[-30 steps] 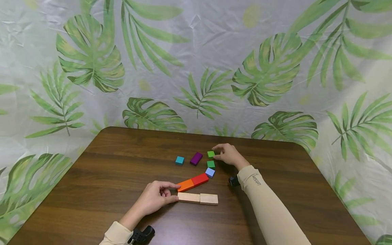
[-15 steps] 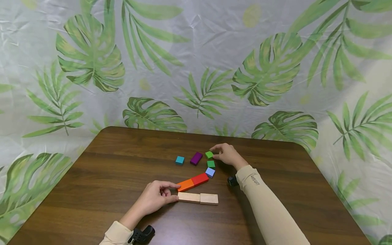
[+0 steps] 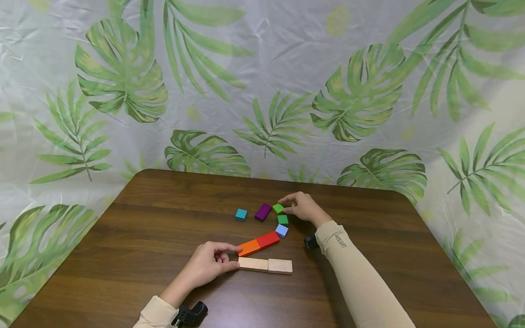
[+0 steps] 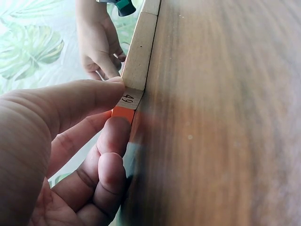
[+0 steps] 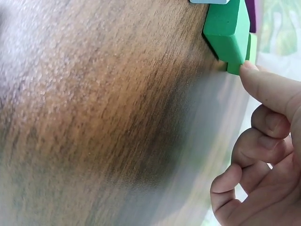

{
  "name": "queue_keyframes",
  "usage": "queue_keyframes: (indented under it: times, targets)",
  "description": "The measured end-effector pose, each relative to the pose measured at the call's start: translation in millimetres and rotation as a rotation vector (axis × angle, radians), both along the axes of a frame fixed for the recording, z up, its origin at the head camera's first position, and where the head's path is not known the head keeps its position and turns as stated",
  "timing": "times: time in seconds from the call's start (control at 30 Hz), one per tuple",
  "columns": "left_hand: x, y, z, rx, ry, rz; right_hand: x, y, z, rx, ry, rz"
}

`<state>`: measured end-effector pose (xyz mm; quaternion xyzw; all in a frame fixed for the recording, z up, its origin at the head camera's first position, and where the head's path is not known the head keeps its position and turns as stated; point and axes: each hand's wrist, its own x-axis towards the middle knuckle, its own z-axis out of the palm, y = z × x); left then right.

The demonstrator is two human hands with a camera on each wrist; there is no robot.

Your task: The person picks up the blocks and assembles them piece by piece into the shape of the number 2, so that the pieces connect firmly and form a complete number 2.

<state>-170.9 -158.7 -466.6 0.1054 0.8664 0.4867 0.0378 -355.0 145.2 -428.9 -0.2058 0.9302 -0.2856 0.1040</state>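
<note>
My right hand (image 3: 304, 207) pinches a light green block (image 3: 278, 208) between thumb and forefinger. That block stands between a purple block (image 3: 263, 212) and a darker green block (image 3: 283, 220). A pale blue block (image 3: 281, 231) follows, then a red block (image 3: 268, 239) and an orange block (image 3: 249, 248), forming a bent line. In front lie two plain wooden blocks (image 3: 253, 264) end to end. My left hand (image 3: 207, 262) holds the left ends of the orange block and the nearer wooden block, its thumb on the wooden one marked "49" (image 4: 128, 99).
A turquoise block (image 3: 241, 214) lies apart, left of the purple one. The brown wooden table (image 3: 172, 218) has its far edge before a leaf-patterned curtain (image 3: 287, 68). A black wrist device (image 3: 190, 314) sits below the left hand.
My right hand has slid the light green block left and slightly nearer, turning it, so that it is now right beside the purple block. My left hand has kept its place.
</note>
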Motion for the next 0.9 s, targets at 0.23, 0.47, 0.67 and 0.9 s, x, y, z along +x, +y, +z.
queue_keyframes:
  times: [0.23,0.47,0.67,0.9]
  targets:
    - [0.6,-0.7,1.0,0.020,0.007,-0.009,1.0,0.6,0.2,0.000,0.000,0.023]
    - [0.1,-0.7,0.4,0.002,0.002,-0.007,-0.1,1.1,-0.6,0.001,-0.001,0.029]
    - [-0.5,-0.3,-0.4,-0.017,0.001,-0.002,0.3,1.7,-0.3,0.004,0.002,0.038]
    - [0.3,-0.3,-1.4,-0.005,0.013,-0.006,1.3,1.5,0.5,0.005,0.005,0.051]
